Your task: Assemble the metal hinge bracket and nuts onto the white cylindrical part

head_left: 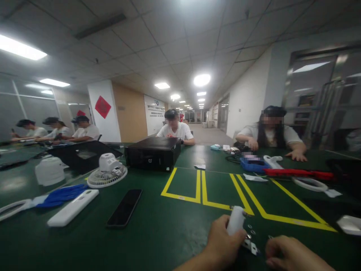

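Observation:
My left hand (pixel 222 242) is closed around a white cylindrical piece (pixel 236 220), which stands tilted near the table's front edge. Small dark metal bits show at its top. Just right of my left hand lie several small metal rings (pixel 250 227) and a small white-and-metal part (pixel 251 246), partly hidden by my fingers. Beside these parts is my right hand (pixel 291 250), its fingers curled in and pressed together. A tiny bit of something pale shows at its fingertips, too small to make out.
The green table (pixel 169 241) carries yellow tape outlines (pixel 180 197). To the left lie a black phone (pixel 125 208), a white oblong case (pixel 73 208), a blue glove (pixel 62 195) and fan parts (pixel 108 171). A black box (pixel 152 154) stands ahead; co-workers sit across the table.

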The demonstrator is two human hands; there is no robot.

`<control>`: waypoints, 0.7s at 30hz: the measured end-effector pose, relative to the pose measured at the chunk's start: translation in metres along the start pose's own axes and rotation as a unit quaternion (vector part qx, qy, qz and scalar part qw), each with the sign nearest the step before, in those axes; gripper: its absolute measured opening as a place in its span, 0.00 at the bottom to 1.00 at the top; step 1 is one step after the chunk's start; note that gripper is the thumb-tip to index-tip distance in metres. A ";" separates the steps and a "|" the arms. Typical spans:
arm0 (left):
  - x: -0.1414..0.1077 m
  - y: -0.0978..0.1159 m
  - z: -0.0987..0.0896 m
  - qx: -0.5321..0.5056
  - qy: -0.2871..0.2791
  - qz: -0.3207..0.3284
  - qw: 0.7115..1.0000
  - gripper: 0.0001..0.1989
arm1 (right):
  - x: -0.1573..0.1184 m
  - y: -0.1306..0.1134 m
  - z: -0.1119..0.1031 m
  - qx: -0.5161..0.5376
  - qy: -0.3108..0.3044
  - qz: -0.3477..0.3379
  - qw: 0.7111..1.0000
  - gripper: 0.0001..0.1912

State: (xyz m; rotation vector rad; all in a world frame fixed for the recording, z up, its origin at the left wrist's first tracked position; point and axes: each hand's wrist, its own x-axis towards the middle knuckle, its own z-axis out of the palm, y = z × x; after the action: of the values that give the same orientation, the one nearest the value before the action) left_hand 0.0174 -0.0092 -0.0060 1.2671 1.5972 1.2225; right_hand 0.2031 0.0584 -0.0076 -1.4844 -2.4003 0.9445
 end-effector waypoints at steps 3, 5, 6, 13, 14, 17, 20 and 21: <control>0.000 0.001 0.000 -0.003 -0.010 0.026 1.000 0.16 | -0.013 -0.013 -0.009 0.008 -0.042 0.024 0.999 0.08; 0.001 0.001 0.000 -0.011 -0.024 0.036 0.999 0.16 | -0.018 -0.017 -0.018 0.029 -0.043 0.032 0.998 0.07; 0.002 0.000 -0.001 -0.013 -0.028 0.043 0.999 0.16 | -0.020 -0.018 -0.022 0.043 -0.040 0.033 0.998 0.08; 0.008 -0.002 -0.002 -0.005 -0.045 0.063 0.997 0.15 | -0.018 -0.017 -0.025 0.113 -0.068 -0.008 0.991 0.10; 0.007 -0.002 -0.002 -0.002 -0.044 0.063 0.997 0.15 | -0.018 -0.019 -0.023 0.114 -0.071 -0.012 0.991 0.09; 0.007 0.000 -0.002 0.003 -0.043 0.062 0.997 0.15 | -0.017 -0.025 -0.018 0.118 -0.070 -0.027 0.990 0.06; 0.006 0.000 -0.002 0.003 -0.044 0.062 0.997 0.16 | -0.016 -0.028 -0.017 0.125 -0.068 -0.022 0.990 0.05; 0.006 0.000 -0.002 0.003 -0.044 0.062 0.997 0.16 | -0.016 -0.028 -0.017 0.133 -0.071 -0.014 0.988 0.05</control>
State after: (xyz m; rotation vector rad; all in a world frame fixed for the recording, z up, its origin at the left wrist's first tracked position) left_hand 0.0140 -0.0041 -0.0053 1.4217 1.4790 1.2203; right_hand 0.1981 0.0436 0.0254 -1.3252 -2.2672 1.3450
